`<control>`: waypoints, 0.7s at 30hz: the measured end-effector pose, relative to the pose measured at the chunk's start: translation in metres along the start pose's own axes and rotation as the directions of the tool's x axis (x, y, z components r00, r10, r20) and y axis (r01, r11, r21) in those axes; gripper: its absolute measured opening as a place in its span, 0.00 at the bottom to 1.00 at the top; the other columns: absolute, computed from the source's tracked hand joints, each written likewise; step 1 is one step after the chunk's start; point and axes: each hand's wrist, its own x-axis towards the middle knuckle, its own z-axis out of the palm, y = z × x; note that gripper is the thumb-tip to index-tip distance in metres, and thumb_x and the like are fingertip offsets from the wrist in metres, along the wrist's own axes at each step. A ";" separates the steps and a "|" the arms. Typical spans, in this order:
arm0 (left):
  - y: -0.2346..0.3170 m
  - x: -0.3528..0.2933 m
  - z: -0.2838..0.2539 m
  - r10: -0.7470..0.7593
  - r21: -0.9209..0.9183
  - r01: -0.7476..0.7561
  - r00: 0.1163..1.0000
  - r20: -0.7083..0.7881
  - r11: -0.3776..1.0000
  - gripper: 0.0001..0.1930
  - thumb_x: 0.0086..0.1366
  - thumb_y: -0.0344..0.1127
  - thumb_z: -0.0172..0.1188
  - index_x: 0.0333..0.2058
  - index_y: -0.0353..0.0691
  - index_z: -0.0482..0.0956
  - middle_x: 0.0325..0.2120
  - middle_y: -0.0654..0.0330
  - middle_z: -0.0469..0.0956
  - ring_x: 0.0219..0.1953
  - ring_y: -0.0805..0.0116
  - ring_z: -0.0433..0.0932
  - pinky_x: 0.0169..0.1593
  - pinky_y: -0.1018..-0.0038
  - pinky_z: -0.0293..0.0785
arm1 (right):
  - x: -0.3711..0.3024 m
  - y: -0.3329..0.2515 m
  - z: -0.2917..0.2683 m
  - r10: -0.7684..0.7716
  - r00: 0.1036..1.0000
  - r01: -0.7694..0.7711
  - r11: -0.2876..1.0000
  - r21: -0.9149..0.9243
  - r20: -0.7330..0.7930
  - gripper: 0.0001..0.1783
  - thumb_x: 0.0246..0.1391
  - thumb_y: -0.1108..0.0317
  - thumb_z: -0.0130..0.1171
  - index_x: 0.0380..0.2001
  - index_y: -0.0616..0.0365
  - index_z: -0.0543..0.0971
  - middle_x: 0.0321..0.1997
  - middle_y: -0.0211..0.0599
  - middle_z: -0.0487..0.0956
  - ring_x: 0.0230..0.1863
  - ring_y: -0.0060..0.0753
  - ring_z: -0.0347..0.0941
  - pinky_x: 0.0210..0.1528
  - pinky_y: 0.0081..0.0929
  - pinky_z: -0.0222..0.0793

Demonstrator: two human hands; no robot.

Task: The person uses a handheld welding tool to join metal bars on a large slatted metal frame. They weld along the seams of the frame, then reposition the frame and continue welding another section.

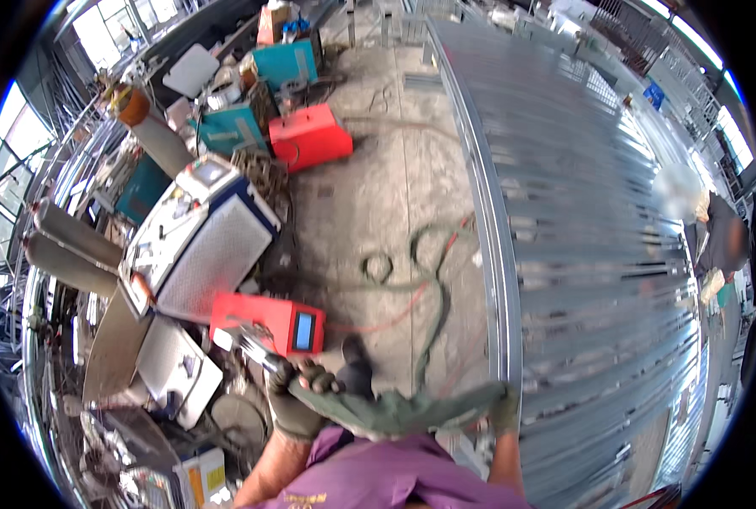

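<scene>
My left hand (pixel 296 414), in a dark green glove, is closed round the near end of a welding torch (pixel 255 346) and the green-sleeved hose (pixel 395 414) beside it. The torch's silver head is blurred and points up and left over a red box. In front of my purple shirt the hose spans sideways to my right hand (pixel 504 413). That gloved hand is closed on the hose, close to the long metal rail. A further length of green hose (pixel 431 327) trails along the concrete floor.
The red box with a screen (pixel 304 332) and a white-and-blue machine cabinet (pixel 212 254) stand left. Gas cylinders (pixel 77 233) lean beyond. A metal rail (pixel 494 246) borders ribbed metal sheets (pixel 590 229) at right. Another person (pixel 722 237) is across them. A red cable (pixel 395 320) crosses the floor.
</scene>
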 end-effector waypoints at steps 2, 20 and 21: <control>0.017 0.038 -0.009 -0.054 -0.054 0.051 0.997 -0.054 0.997 0.16 0.71 0.47 0.57 0.43 0.39 0.82 0.28 0.62 0.78 0.38 0.62 0.75 0.57 0.56 0.69 | 0.017 -0.006 0.020 0.037 0.995 -0.034 0.999 -0.032 0.095 0.05 0.51 0.77 0.64 0.34 0.61 0.84 0.28 0.43 0.85 0.30 0.30 0.82 0.36 0.32 0.76; 0.131 0.309 0.014 0.196 0.231 -0.089 0.845 -0.498 0.969 0.12 0.69 0.48 0.59 0.37 0.45 0.76 0.30 0.62 0.75 0.33 0.64 0.71 0.50 0.62 0.69 | 0.234 -0.028 0.197 0.282 0.727 -0.213 0.959 -0.184 0.626 0.22 0.56 0.49 0.72 0.48 0.48 0.88 0.39 0.37 0.89 0.41 0.33 0.86 0.46 0.29 0.79; 0.132 0.326 0.016 0.228 0.256 -0.109 0.835 -0.501 0.961 0.12 0.69 0.48 0.59 0.37 0.45 0.76 0.30 0.62 0.75 0.33 0.64 0.71 0.50 0.62 0.69 | 0.260 -0.021 0.215 0.218 0.727 -0.113 0.973 -0.200 0.651 0.23 0.56 0.46 0.71 0.48 0.47 0.88 0.39 0.39 0.89 0.41 0.37 0.86 0.47 0.31 0.79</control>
